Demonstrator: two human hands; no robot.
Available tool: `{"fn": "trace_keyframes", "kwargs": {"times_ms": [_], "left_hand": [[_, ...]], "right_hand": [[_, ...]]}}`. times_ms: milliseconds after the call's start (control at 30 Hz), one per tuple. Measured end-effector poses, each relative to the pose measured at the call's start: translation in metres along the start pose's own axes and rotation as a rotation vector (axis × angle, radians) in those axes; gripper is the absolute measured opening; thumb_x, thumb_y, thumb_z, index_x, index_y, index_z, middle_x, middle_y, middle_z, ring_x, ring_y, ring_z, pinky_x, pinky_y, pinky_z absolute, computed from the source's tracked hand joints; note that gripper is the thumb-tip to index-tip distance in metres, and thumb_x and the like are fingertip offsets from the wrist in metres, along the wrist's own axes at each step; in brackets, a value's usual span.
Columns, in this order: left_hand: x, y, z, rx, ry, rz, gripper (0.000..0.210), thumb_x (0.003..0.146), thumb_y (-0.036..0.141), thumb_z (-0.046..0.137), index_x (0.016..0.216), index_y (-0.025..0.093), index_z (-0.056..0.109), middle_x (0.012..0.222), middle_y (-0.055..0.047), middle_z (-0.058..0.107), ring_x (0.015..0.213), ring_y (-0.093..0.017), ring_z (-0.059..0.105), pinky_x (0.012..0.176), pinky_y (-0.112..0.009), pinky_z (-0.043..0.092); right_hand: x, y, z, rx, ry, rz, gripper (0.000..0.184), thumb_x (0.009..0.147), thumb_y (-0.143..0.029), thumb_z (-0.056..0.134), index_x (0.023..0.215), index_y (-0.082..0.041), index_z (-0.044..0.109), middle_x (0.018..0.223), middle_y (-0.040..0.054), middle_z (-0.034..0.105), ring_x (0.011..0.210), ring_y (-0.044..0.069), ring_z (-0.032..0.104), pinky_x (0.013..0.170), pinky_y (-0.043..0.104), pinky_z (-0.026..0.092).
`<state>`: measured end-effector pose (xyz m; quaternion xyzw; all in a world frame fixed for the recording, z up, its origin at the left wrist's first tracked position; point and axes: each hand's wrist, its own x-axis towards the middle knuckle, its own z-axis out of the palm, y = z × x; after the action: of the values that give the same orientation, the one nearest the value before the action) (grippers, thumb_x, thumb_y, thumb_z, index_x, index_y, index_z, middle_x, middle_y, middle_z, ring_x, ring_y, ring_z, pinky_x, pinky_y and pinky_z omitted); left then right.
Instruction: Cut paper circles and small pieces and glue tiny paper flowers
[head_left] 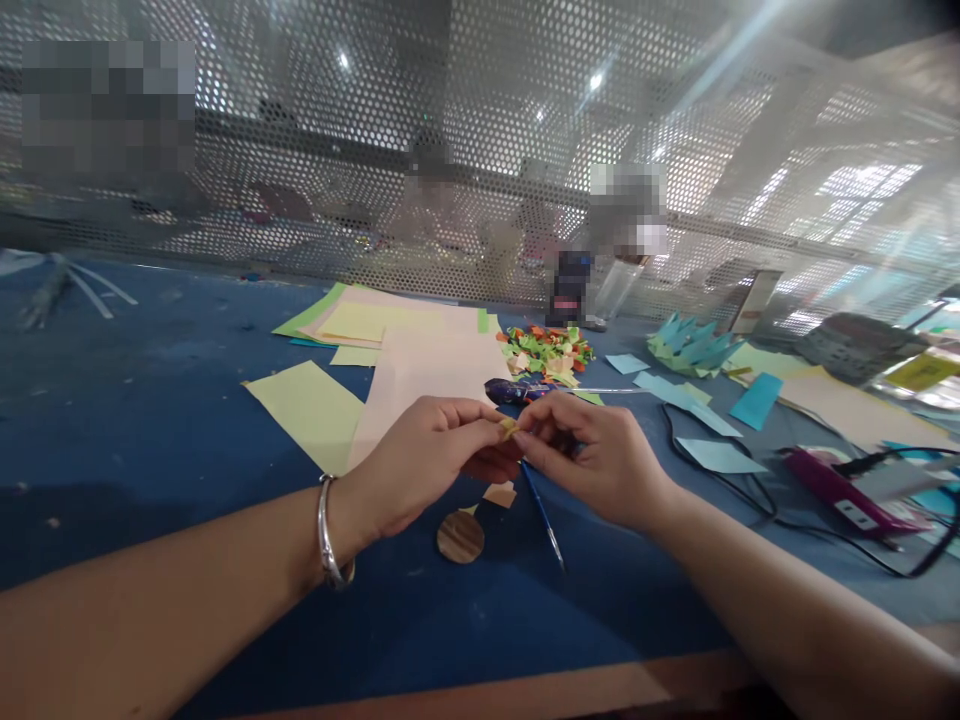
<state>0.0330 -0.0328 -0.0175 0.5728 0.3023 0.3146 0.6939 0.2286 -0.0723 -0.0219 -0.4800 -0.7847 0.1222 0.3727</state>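
Observation:
Between my two hands is a small piece of yellow paper (510, 428), pinched at the fingertips. My left hand (431, 450), with a silver bangle at its wrist, is closed on the paper from the left. From the right, the thumb and fingers of my right hand (600, 455) close on it too. Below the hands, a round wooden disc (460, 537) lies on the table beside a small peach paper scrap (499, 494). A thin blue paintbrush (546, 515) lies under my right hand. Behind the fingers rests a dark patterned screwdriver-like tool (517, 391), partly hidden.
Pale paper sheets (435, 370) and a yellow-green sheet (309, 412) lie ahead. Torn paper scraps (547, 352) are heaped behind the hands. At right are blue paper pieces (720, 456), a folded blue paper shape (691, 345), and a purple power strip (855, 495) with black cable.

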Motion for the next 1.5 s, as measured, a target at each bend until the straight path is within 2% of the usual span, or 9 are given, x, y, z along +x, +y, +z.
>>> {"fn": "trace_keyframes", "kwargs": {"times_ms": [167,300,400,633,733,1133,1367,1500], "left_hand": [[-0.001,0.0,-0.001,0.056,-0.007,0.053,0.021,0.09,0.029,0.062,0.083,0.015,0.076,0.079,-0.004,0.073,0.074,-0.013,0.069,0.072,-0.024,0.055],[-0.003,0.001,0.0,0.108,-0.011,0.061,0.016,0.083,0.03,0.073,0.087,0.014,0.076,0.079,-0.004,0.072,0.074,-0.014,0.068,0.073,-0.026,0.056],[-0.003,-0.001,-0.001,0.146,-0.023,0.08,0.02,0.081,0.032,0.077,0.091,0.015,0.076,0.079,-0.004,0.071,0.075,-0.014,0.067,0.074,-0.028,0.057],[-0.004,-0.003,-0.001,0.256,0.006,0.102,0.02,0.085,0.03,0.071,0.097,0.015,0.076,0.077,-0.004,0.072,0.076,-0.016,0.07,0.074,-0.03,0.059],[-0.005,-0.003,-0.002,0.325,0.01,0.132,0.019,0.087,0.029,0.068,0.098,0.016,0.077,0.077,-0.004,0.073,0.074,-0.016,0.07,0.072,-0.029,0.059],[-0.007,0.0,-0.003,0.644,0.093,0.267,0.018,0.088,0.028,0.062,0.087,0.02,0.078,0.074,-0.001,0.073,0.069,-0.015,0.067,0.062,-0.024,0.051],[-0.006,0.0,-0.005,0.657,0.111,0.303,0.022,0.085,0.027,0.064,0.098,0.02,0.079,0.079,-0.003,0.076,0.074,-0.018,0.069,0.069,-0.028,0.054],[-0.004,-0.002,-0.006,0.543,0.09,0.259,0.021,0.084,0.028,0.066,0.098,0.019,0.078,0.083,-0.004,0.076,0.078,-0.019,0.07,0.074,-0.029,0.056]], "right_hand": [[0.001,-0.003,0.0,0.023,0.006,0.024,0.009,0.092,-0.026,0.062,0.089,-0.019,0.066,0.067,-0.0023,0.061,0.056,0.009,0.053,0.052,0.021,0.041],[0.002,-0.003,-0.001,0.012,0.006,0.031,0.011,0.091,-0.028,0.063,0.088,-0.019,0.066,0.067,-0.0023,0.061,0.054,0.009,0.052,0.051,0.021,0.04],[0.002,-0.004,-0.001,0.007,0.007,0.024,0.011,0.092,-0.028,0.063,0.087,-0.019,0.065,0.066,-0.0029,0.062,0.052,0.008,0.05,0.049,0.021,0.04],[0.0,-0.005,0.001,0.009,0.034,0.0,0.009,0.091,-0.027,0.064,0.086,-0.019,0.062,0.064,-0.0036,0.059,0.051,0.007,0.05,0.049,0.02,0.041],[-0.001,-0.004,0.002,0.027,0.035,0.01,0.01,0.091,-0.029,0.064,0.093,-0.019,0.062,0.067,-0.0032,0.06,0.052,0.008,0.052,0.048,0.02,0.042],[-0.002,-0.003,0.005,-0.088,0.083,-0.065,0.009,0.092,-0.026,0.062,0.099,-0.021,0.062,0.068,-0.0035,0.06,0.053,0.008,0.054,0.053,0.021,0.044],[-0.004,-0.004,0.009,-0.07,0.098,-0.071,0.004,0.092,-0.024,0.062,0.095,-0.021,0.062,0.066,-0.0036,0.059,0.054,0.009,0.053,0.055,0.021,0.043],[-0.003,-0.005,0.009,0.037,0.086,-0.005,0.006,0.093,-0.026,0.062,0.095,-0.02,0.062,0.067,-0.0028,0.06,0.056,0.01,0.054,0.054,0.022,0.042]]}}
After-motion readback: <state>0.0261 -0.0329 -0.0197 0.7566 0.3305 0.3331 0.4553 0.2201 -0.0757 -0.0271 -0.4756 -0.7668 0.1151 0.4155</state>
